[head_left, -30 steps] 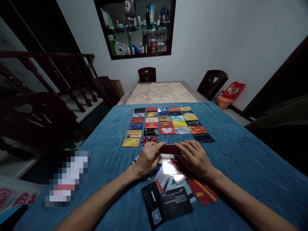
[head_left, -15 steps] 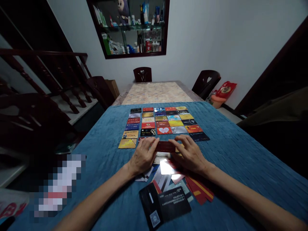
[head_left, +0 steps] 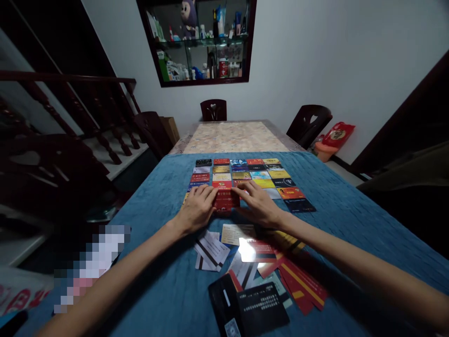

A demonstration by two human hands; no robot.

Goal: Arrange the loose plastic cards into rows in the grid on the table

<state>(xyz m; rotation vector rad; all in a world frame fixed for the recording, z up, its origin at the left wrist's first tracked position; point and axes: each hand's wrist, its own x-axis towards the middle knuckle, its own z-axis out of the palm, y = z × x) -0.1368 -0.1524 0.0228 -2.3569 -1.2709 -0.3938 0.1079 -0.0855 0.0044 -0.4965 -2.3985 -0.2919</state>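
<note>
A dark red card (head_left: 226, 201) with light print lies between my two hands, at the near part of the rows of cards. My left hand (head_left: 196, 208) is closed at its left end, and my right hand (head_left: 261, 206) pinches its right end. Beyond the hands, cards are laid in neat columns, among them an orange card (head_left: 291, 193) and a dark blue card (head_left: 300, 205). My hands hide some cards of the nearest rows. Closer to me is a loose pile with a shiny red-and-white card (head_left: 261, 252), a cream card (head_left: 236, 234), grey striped cards (head_left: 213, 250) and black cards (head_left: 264, 304).
A blue cloth (head_left: 154, 262) covers the near part of the table, with a patterned tabletop (head_left: 238, 135) beyond. Dark wooden chairs (head_left: 310, 124) stand around it. A blurred-out item (head_left: 94, 262) lies at the left edge. Behind is a wall cabinet (head_left: 203, 84).
Both hands have moved forward with the red card, away from the loose pile and over the rows. The card now faces up more flatly. The view has shifted slightly.
</note>
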